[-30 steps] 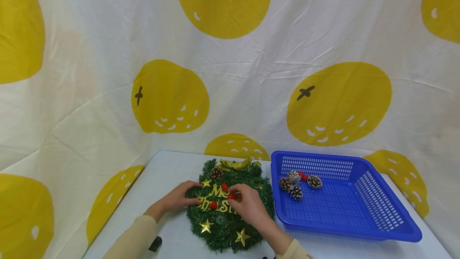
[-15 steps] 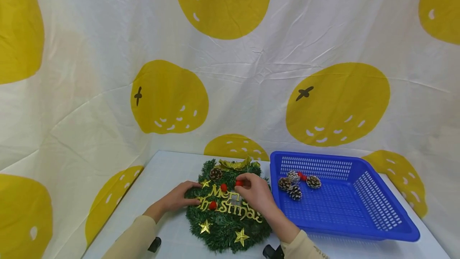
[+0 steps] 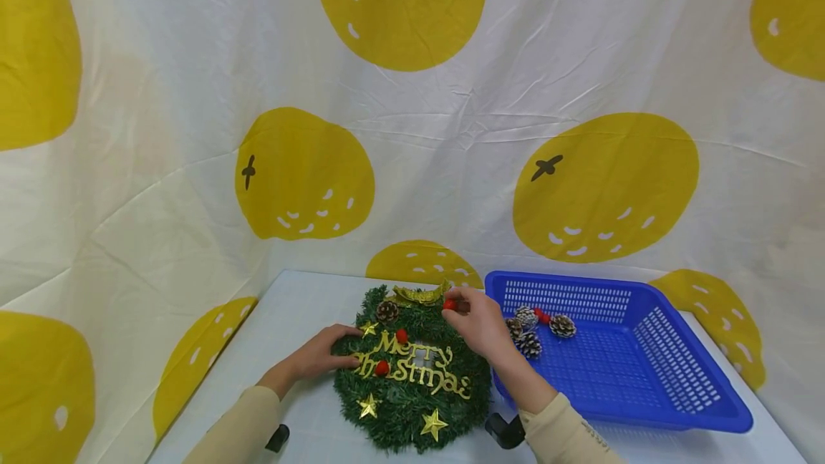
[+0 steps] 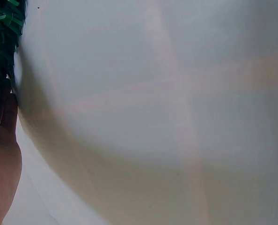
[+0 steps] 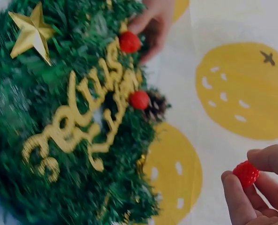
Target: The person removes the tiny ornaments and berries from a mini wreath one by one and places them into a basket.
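Note:
A green Christmas wreath [image 3: 399, 424] with gold "Merry Christmas" lettering [image 5: 69, 112], gold stars [image 3: 435, 424], a pine cone [image 3: 387, 311] and two red berries [image 3: 382, 368] lies on the table. My right hand [image 3: 480, 322] pinches another bumpy red berry [image 5: 246, 174] between thumb and fingers, over the wreath's upper right, beside the gold bow [image 3: 419, 296]. At the wreath's left edge rests my left hand [image 3: 324, 349], thumb and fingers spread against the greenery. In the left wrist view, only part of the left hand [image 4: 3, 154] shows, along the wreath's rim.
A blue plastic basket [image 3: 619, 422] stands right of the wreath, holding several pine cones [image 3: 563, 326] and red berries [image 3: 543, 316]. A white cloth with yellow fruit print [image 3: 303, 170] hangs behind the white table [image 3: 316, 292].
My right hand, pinching the red berry, has moved from the middle of the lettering up and right toward the bow, uncovering the letters. The left hand has stayed in place.

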### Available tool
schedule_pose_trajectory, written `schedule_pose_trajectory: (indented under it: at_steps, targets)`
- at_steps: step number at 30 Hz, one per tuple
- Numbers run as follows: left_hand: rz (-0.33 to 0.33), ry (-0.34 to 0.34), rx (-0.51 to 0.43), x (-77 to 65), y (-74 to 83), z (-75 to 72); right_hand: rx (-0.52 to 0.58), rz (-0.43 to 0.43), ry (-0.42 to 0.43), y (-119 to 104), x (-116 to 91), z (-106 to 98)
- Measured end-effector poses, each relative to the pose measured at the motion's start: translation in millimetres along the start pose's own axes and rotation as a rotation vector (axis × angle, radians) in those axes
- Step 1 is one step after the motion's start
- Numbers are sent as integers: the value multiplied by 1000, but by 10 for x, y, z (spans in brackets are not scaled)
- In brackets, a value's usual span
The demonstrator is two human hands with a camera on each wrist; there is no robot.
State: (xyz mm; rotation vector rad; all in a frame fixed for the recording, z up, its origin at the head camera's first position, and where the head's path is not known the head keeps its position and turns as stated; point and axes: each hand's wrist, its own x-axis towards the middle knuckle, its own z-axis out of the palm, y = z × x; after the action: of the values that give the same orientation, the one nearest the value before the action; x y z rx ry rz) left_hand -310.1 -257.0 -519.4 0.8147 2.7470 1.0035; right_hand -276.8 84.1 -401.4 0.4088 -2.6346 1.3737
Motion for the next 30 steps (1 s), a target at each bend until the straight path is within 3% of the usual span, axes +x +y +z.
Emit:
schedule_pose_trajectory:
  at_steps: [30]
  targets:
    - [-10, 0, -5, -6, 15, 0, -200, 51, 55, 370, 215, -743]
